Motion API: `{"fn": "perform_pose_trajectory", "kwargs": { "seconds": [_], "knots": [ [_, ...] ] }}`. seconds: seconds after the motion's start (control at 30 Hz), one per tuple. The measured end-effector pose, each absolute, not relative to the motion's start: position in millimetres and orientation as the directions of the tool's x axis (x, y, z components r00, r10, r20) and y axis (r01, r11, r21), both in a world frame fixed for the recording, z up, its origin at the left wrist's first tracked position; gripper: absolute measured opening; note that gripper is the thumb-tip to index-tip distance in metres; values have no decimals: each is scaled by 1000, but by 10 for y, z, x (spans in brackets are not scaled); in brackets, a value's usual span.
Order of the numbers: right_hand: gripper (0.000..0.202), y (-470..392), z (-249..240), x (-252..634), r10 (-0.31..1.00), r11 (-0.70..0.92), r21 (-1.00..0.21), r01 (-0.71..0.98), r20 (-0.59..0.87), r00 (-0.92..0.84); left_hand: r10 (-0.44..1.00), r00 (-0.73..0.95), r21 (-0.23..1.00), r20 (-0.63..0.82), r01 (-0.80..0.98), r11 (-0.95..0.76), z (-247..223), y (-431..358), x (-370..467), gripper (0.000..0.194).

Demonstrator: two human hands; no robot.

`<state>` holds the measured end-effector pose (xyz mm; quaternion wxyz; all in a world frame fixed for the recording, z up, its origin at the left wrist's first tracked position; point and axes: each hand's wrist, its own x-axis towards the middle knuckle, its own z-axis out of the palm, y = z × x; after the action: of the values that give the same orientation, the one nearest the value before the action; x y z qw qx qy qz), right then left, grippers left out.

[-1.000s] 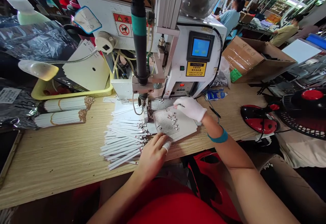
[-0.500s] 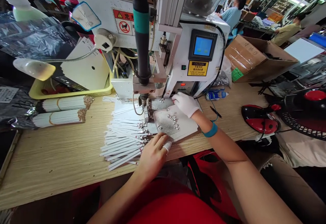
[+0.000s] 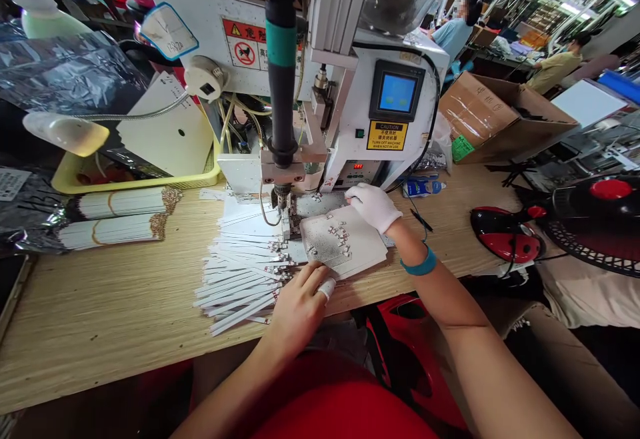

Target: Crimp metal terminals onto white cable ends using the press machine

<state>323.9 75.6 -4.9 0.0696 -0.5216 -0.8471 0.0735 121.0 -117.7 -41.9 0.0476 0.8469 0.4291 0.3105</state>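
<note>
My left hand (image 3: pixel 300 302), with a white cover on one finger, rests curled at the table's front edge. It lies between the fanned white strips (image 3: pixel 237 279) and a clear plate (image 3: pixel 320 236) with small white parts (image 3: pixel 340 236) on it. What its bent fingers hold, if anything, is hidden. My right hand (image 3: pixel 373 207), in a white glove, is over the back right of the white sheet (image 3: pixel 367 246) under the plate. Its fingertips are pinched together; anything in them is too small to make out. The soldering machine's head (image 3: pixel 283 192) stands just behind the strips' ends.
Two banded bundles of white strips (image 3: pixel 113 229) lie left, before a yellow basket (image 3: pixel 135 184). The machine body (image 3: pixel 345 119) with its blue screen rises behind. A pen (image 3: pixel 421 219), a black and red fan (image 3: pixel 600 226) and a cardboard box (image 3: pixel 483 116) are on the right.
My gloved right hand has moved slightly right and toward me, away from the machine's front. My left hand stays in nearly the same place.
</note>
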Motion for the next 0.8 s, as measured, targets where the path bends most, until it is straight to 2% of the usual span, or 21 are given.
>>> {"fn": "perform_pose_trajectory", "kwargs": {
  "seconds": [0.23,0.37,0.43,0.57,0.7,0.8],
  "knots": [
    [21,767,-24,3128,849,505,-249,826,-27,-527,748,455,335,483,694,-638,-412,-1228,1191,25],
    [16,694,73,3167,776,562,-399,725,-51,-629,751,441,332,491,702,-629,-406,-1195,1213,21],
    [16,638,107,3133,737,591,-423,687,-63,-672,750,443,331,491,701,-631,-403,-1179,1217,20],
    [31,571,89,2874,845,524,-200,828,0,-535,757,441,339,483,703,-626,-419,-1183,1215,21],
    [37,584,27,2589,867,496,15,868,-70,-494,763,450,351,464,697,-625,-440,-1211,1216,21],
    [38,607,-15,2511,870,493,111,863,-94,-484,771,456,361,445,696,-620,-438,-1214,1215,22]
  ]
}}
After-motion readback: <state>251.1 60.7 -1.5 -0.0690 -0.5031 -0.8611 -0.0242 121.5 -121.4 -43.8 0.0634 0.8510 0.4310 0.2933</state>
